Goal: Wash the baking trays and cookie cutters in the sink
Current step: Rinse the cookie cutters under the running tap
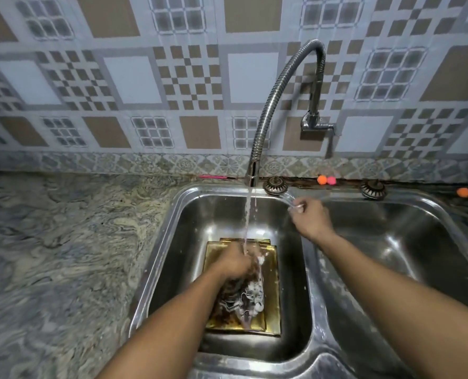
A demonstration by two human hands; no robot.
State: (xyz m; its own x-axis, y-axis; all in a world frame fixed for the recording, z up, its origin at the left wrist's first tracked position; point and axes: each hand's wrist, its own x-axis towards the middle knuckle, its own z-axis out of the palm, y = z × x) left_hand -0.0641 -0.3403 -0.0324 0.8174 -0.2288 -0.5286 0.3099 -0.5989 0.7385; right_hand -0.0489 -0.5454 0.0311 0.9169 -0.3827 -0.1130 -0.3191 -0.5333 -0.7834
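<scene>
A gold baking tray (pixel 271 294) lies flat and sudsy in the left basin of the sink (pixel 189 228), under the running tap (pixel 263 119). The left hand (pixel 234 265) rests on it with fingers curled, but I cannot tell whether it holds anything. The right hand (pixel 310 218), well apart, pinches a blurred clear thing (pixel 293 202) by the divider.

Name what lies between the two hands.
Head view: the water stream falls beside the left hand; then bare sink wall up to the right hand.
</scene>
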